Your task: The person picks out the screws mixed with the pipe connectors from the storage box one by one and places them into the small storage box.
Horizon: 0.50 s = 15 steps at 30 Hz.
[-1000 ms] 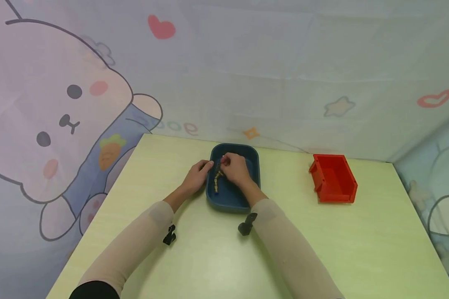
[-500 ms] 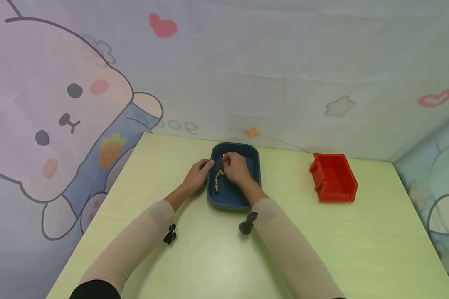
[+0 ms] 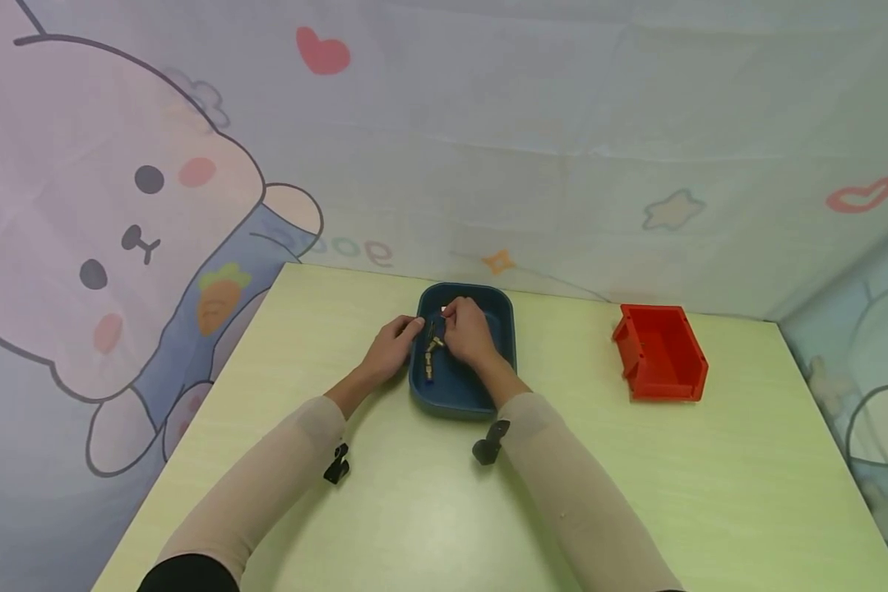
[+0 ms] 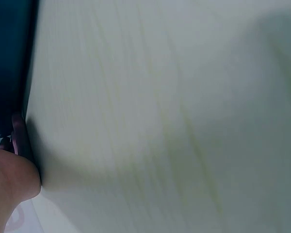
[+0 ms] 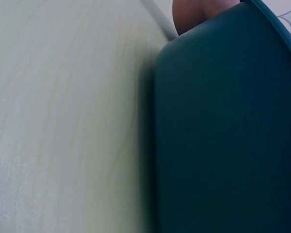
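A dark blue tray stands near the back of the table. My left hand holds its left side, thumb at the rim and the other fingers along the outer wall; the left wrist view catches part of this hand against the tray wall. Inside the tray, small brass-coloured fittings lie in a rough line along the left side. Just right of them my right hand reaches down with bent fingers, a small white bit showing by the fingertips. I cannot tell what those fingers hold.
A red open-fronted plastic bin stands to the right on the pale yellow table. A printed cloth hangs right behind the table's back edge. The tray's outer wall fills much of the right wrist view.
My right hand has shifted slightly right and back within the tray, leaving more of the brass-coloured fittings in sight. The left hand keeps its hold on the tray's side.
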Each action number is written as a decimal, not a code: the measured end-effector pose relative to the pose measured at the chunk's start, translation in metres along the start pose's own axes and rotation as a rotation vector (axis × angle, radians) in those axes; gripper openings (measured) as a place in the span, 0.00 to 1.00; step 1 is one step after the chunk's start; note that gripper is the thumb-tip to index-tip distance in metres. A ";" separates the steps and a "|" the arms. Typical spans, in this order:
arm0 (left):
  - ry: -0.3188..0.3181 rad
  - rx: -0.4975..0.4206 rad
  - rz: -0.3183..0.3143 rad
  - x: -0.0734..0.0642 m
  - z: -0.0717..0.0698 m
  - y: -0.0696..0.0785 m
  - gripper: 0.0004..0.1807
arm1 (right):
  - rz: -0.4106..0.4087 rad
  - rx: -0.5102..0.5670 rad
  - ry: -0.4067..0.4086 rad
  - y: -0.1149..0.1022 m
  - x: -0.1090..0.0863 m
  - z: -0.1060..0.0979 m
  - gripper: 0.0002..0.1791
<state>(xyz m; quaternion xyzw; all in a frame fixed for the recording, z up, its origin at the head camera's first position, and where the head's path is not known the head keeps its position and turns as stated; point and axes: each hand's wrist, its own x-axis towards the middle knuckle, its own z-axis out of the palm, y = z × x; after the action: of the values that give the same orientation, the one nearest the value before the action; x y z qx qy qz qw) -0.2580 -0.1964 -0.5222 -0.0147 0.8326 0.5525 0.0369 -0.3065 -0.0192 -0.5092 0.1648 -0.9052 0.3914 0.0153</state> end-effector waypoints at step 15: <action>0.017 0.001 -0.003 -0.002 -0.006 -0.003 0.29 | -0.028 -0.023 -0.003 -0.003 0.004 0.008 0.04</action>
<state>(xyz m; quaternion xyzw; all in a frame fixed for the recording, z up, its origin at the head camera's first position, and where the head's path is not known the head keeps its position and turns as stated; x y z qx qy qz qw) -0.2565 -0.2027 -0.5222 -0.0208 0.8332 0.5517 0.0309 -0.3090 -0.0283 -0.5119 0.1777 -0.9073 0.3804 0.0215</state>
